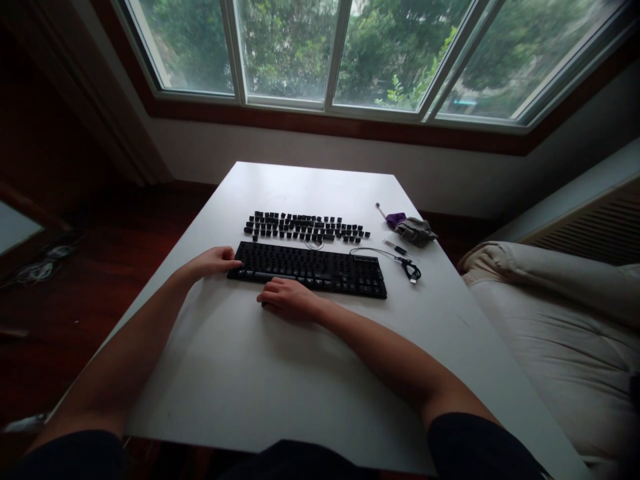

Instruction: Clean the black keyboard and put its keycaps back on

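Observation:
A black keyboard (320,268) lies on the white table, many of its keycaps off. My left hand (216,261) is closed at its left end, the thumb resting on the top near the corner. Just in front of the keyboard's near edge, my right hand (287,298) is low over the table with its fingers curled together. A small dark piece, which looks like a keycap (263,304), shows at those fingertips, mostly covered by them. Beyond the keyboard, several loose black keycaps (300,227) stand in uneven rows.
At the right lie a coiled USB cable (411,270), a small brush-like tool (395,247), a grey cloth (416,231), a purple cloth (395,219) and a thin stick (380,210). A thin wire loop (315,245) lies behind the keyboard. A cushioned seat (550,333) stands beyond the table's right edge.

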Motion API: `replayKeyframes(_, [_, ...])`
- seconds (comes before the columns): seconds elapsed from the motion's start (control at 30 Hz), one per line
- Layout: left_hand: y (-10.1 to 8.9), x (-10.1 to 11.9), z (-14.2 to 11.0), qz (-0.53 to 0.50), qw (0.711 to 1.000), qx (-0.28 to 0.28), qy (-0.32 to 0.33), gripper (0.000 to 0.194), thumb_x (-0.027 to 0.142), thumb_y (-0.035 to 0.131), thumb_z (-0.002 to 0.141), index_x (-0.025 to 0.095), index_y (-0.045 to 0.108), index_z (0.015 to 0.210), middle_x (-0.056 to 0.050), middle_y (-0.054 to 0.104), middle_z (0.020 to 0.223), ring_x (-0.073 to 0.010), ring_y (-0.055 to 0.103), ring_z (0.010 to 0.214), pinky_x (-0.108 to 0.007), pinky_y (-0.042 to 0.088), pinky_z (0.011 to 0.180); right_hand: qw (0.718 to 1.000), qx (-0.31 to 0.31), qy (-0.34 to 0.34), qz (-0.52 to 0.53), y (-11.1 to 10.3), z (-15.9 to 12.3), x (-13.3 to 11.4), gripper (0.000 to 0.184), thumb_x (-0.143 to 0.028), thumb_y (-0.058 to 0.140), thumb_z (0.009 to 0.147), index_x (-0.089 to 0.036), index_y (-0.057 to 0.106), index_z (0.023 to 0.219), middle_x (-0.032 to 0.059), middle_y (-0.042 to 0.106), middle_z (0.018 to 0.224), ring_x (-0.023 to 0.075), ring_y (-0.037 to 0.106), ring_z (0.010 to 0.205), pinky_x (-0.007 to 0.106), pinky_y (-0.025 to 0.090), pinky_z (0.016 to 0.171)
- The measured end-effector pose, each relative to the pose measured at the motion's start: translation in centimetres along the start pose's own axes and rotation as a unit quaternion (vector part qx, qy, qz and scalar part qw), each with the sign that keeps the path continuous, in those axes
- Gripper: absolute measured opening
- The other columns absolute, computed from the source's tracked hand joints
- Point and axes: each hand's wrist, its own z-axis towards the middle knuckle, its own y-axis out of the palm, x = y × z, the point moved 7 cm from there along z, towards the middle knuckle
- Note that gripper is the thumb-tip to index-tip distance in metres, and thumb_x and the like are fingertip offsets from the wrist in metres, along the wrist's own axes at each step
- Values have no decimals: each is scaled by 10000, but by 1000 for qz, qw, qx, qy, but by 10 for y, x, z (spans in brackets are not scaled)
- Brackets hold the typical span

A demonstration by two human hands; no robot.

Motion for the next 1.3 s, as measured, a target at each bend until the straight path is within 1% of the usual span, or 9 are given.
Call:
replayKeyframes(0.1, [1,5,-3,20,1000,-9,-11,497,659,724,683,198,552,751,2,588,641,-152,495,569,-262,357,534,1000,0,2,-6,-1,-1,-1,210,-250,560,987,-207,649,1172,77,657,1050,185,582,977,304,475,900])
replayKeyframes(0.23, [0,6,-5,29,999,-3,-26,513,680,726,644,206,556,745,-5,592,625,-170,514,560,-273,363,523,1000,-1,4,-7,-1,0,-2,209,-229,559,982,-209,648,1170,72,661,1053,182,584,975,304,477,902])
replayKeyframes(0.43, [1,4,-5,40,999,-2,-22,501,671,723,641,208,561,743,0,583,600,-167,506,541,-271,348,510,1000,-6,3,-5,-2,1,-3,208,-234,569,981,-202,652,1170,78,660,1050,183,593,971,303,474,895])
replayKeyframes(0.57, [0,3,-6,19,999,-5,-28,521,689,727,638,209,547,728,2,583,586,-167,513,536,-275,369,520,1000,-3,0,-7,-3,0,-4,211,-233,569,980,-202,650,1172,71,663,1059,181,589,960,297,472,886])
replayKeyframes(0.73, [1,3,-8,-13,999,-16,-44,533,704,713,666,198,567,748,-9,598,590,-167,528,545,-284,406,549,1000,0,0,-3,-4,-1,-3,198,-223,575,974,-199,647,1157,74,665,1054,181,590,972,294,467,889])
replayKeyframes(0.93, [0,-4,-3,-4,999,15,-38,554,739,678,682,196,574,726,-26,620,613,-177,553,559,-279,401,536,1000,24,-4,-7,-6,-3,1,143,-217,565,975,-202,634,1099,78,661,1034,185,579,981,295,466,881])
replayKeyframes(1.1, [1,-7,0,13,1000,-4,-22,532,713,702,685,201,567,742,-18,616,620,-168,542,555,-269,387,527,998,55,5,-22,-12,-3,5,121,-236,523,999,-198,626,1050,85,656,1033,194,563,962,316,456,896])
replayKeyframes(1.3, [0,-5,-1,21,1000,-1,-17,525,705,705,689,202,564,746,-2,596,610,-160,527,541,-266,374,520,997,63,12,-34,-13,-4,6,155,-258,488,1023,-202,628,1060,85,655,1035,196,550,966,320,435,888])
